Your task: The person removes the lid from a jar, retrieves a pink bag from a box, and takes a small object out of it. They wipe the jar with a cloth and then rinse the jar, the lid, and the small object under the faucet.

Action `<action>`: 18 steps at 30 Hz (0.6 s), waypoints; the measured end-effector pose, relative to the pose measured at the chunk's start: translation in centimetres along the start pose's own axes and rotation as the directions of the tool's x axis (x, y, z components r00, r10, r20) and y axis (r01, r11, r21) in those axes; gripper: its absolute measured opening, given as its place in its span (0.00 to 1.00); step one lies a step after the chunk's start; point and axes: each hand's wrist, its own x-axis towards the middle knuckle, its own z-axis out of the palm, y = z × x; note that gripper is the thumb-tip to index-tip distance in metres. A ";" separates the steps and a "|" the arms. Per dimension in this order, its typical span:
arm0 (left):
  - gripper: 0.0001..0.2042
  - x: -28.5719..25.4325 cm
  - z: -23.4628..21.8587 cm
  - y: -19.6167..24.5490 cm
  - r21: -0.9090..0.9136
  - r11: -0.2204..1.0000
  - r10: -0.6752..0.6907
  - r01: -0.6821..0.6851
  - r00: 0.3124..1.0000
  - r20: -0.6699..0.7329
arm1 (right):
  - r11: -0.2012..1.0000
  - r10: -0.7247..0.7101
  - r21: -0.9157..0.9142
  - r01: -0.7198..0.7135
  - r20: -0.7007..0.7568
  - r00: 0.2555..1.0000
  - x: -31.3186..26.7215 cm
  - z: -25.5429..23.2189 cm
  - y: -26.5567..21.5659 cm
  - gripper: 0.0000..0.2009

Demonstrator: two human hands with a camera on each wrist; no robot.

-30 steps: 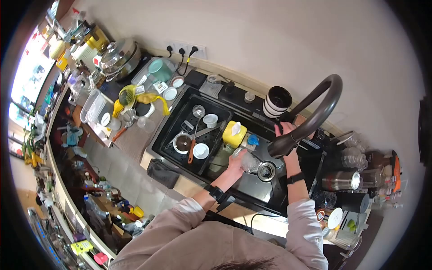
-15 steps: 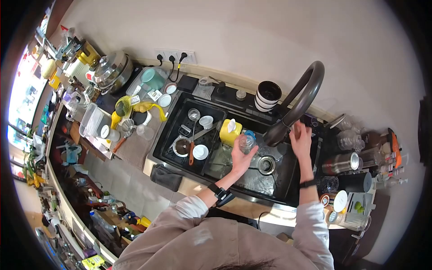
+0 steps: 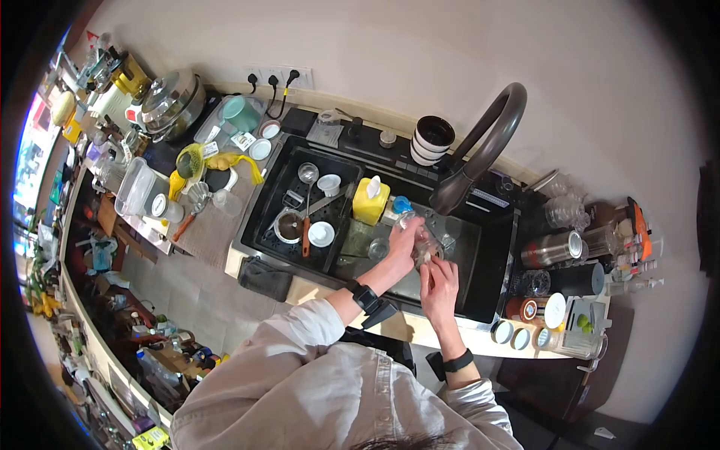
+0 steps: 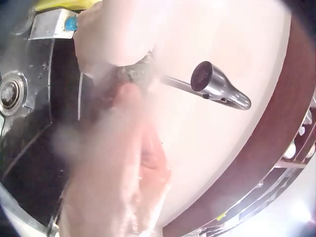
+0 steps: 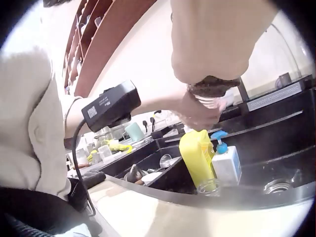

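Observation:
Over the right sink basin [image 3: 469, 277], my left hand [image 3: 403, 241] grips a clear glass [image 3: 429, 244], tilted toward the front right. My right hand [image 3: 441, 281] is at the glass's near end, fingers bent and pinching a rough grey-brown scrubber [image 5: 212, 87], which lies against the glass mouth. In the left wrist view, the scrubber [image 4: 137, 74] shows as a grey tangle between the two hands. Left of them stand a yellow bottle [image 3: 370, 201] and a white pump bottle [image 5: 227, 165] with a blue top. Another clear glass [image 3: 379, 249] sits below them in the basin.
A dark curved faucet [image 3: 491, 142] arches behind the hands. The left basin [image 3: 262, 232] holds a ladle, a knife and white cups. Stacked bowls [image 3: 433, 140] stand at the back. Steel tumblers [image 3: 551, 249] and jars crowd the right counter.
My right hand has come from behind the faucet forward to the glass, now with the scrubber. The left hand has lifted the glass and turned it toward the right hand.

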 end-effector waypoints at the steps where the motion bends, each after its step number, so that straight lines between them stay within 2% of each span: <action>1: 0.09 -0.1 0.0 0.0 0.033 0.999 0.015 -0.015 1.000 0.009 | 1.000 -0.007 -0.029 0.007 0.011 1.000 0.3 0.1 -0.1 0.06; 2: 0.09 0.0 -0.2 -0.6 0.087 0.993 0.075 -0.074 0.997 -0.012 | 0.998 -0.016 -0.057 0.018 0.023 1.000 0.6 0.1 -0.3 0.06; 4: 0.09 -1.2 0.0 0.0 0.063 0.998 0.019 -0.017 0.999 -0.043 | 0.996 -0.023 -0.087 0.032 0.095 0.995 0.7 0.2 -0.2 0.09; 7: 0.12 -1.3 -0.6 0.7 0.029 0.997 -0.075 0.077 0.995 -0.063 | 0.997 -0.053 -0.047 0.056 0.065 0.996 0.2 -0.9 -2.0 0.16; 8: 0.13 -1.2 -0.6 0.9 -0.009 0.992 -0.124 0.123 0.990 -0.067 | 0.991 -0.124 -0.038 0.126 0.050 0.991 0.3 -2.1 -3.1 0.23; 10: 0.14 -1.2 -0.7 1.3 -0.046 0.982 -0.184 0.182 0.981 -0.057 | 0.975 -0.182 -0.101 0.200 0.163 0.970 -0.8 -2.6 -1.7 0.23; 11: 0.14 -1.3 -0.7 1.2 -0.020 0.987 -0.159 0.158 0.985 -0.067 | 0.963 -0.202 -0.133 0.235 0.220 0.954 -1.1 -2.8 -0.8 0.23; 12: 0.14 -1.3 -0.7 0.9 0.008 0.991 -0.136 0.137 0.988 -0.074 | 0.952 -0.227 -0.154 0.263 0.216 0.950 -1.1 -2.7 -0.4 0.23; 14: 0.16 -1.6 -0.8 0.1 0.076 0.995 -0.068 0.071 0.997 -0.031 | 0.976 -0.172 -0.107 0.189 0.154 0.973 -1.4 -1.1 0.7 0.23; 16: 0.17 -2.7 0.3 -0.6 0.117 0.992 -0.028 0.038 0.996 -0.083 | 0.996 -0.072 -0.038 0.076 0.096 0.993 -1.1 0.0 0.6 0.22; 18: 0.19 -2.5 0.3 -0.9 0.181 0.983 -0.011 0.029 0.995 -0.100 | 0.996 0.086 0.022 -0.091 0.146 0.985 -0.8 0.5 0.0 0.21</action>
